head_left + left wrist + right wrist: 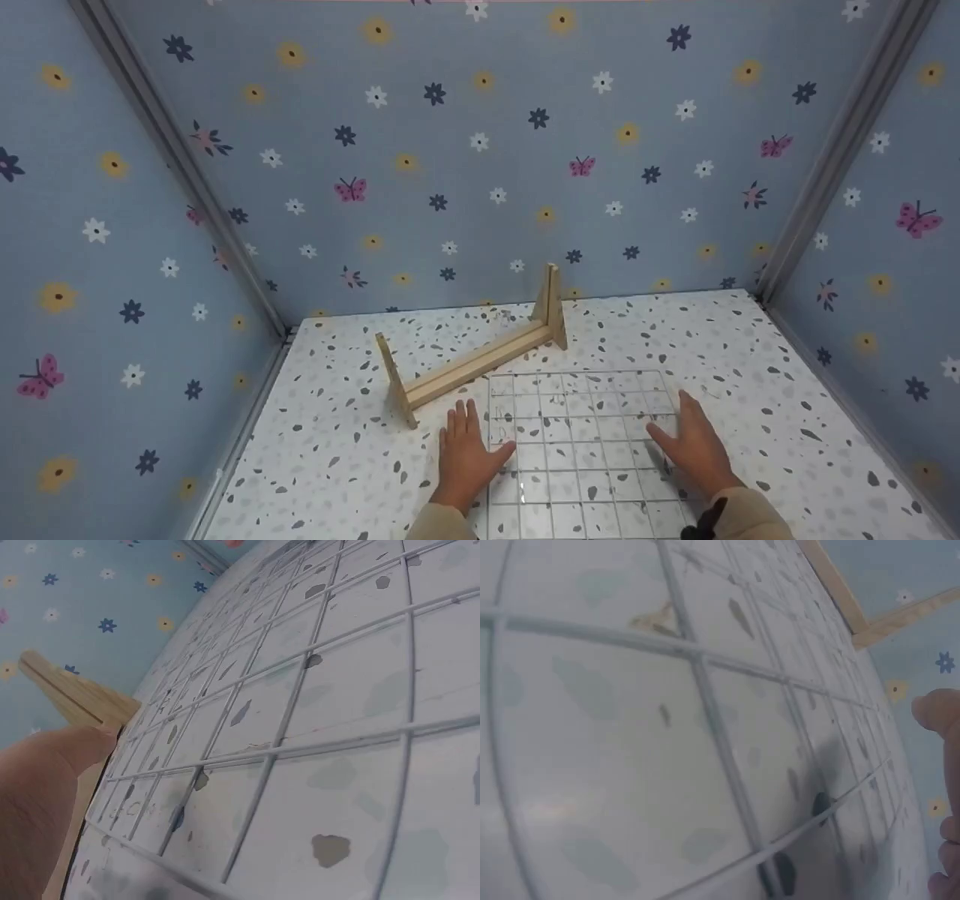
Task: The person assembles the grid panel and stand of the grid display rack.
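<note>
A white wire grid panel (579, 470) lies flat on the speckled tabletop, in front of me. My left hand (465, 459) is at its left edge, fingers extended forward and thumb spread over the outer wires. Along the right edge is my right hand (697, 447), its thumb pointing inward over the grid and the fingers straight. Neither hand grips anything. Up close, the left wrist view shows the wires (274, 752) and the left thumb (84, 746). In the right wrist view, the right thumb (936, 709) appears beside the mesh (696, 655).
Behind the grid, a wooden stand (480, 363) sits at an angle, with a long crossbar joining two upright end pieces. The speckled white tabletop (322, 420) is enclosed by blue flowered panels (465, 172) at the back and both sides, with grey corner posts (840, 150).
</note>
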A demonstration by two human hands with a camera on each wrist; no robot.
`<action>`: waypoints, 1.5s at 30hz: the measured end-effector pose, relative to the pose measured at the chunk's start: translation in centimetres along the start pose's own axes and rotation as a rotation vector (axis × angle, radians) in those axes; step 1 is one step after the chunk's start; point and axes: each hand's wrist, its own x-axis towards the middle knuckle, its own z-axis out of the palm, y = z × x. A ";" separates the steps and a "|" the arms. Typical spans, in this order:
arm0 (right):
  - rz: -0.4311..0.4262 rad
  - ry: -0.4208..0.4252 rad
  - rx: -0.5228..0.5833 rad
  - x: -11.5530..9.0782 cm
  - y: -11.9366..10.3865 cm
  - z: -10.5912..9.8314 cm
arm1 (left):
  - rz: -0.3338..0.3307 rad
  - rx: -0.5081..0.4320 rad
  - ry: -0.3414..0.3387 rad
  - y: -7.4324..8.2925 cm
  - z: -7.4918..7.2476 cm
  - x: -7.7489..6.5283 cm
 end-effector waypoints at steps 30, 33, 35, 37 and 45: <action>0.182 -0.045 0.126 -0.5 1.6 1.1 | 0.020 0.137 -0.011 0.1 3.2 -2.3; 0.206 -0.049 0.196 -0.4 1.3 1.0 | 0.032 0.145 0.003 0.0 3.2 -2.4; 0.227 -0.049 0.240 -0.4 1.1 0.9 | 0.036 0.150 0.008 -0.1 3.3 -2.5; 0.245 -0.045 0.267 -0.3 0.9 0.9 | 0.036 0.154 0.011 -0.2 3.4 -2.4; 0.225 -0.035 0.118 -0.7 0.9 1.3 | 0.009 0.178 0.017 -0.6 4.3 -2.3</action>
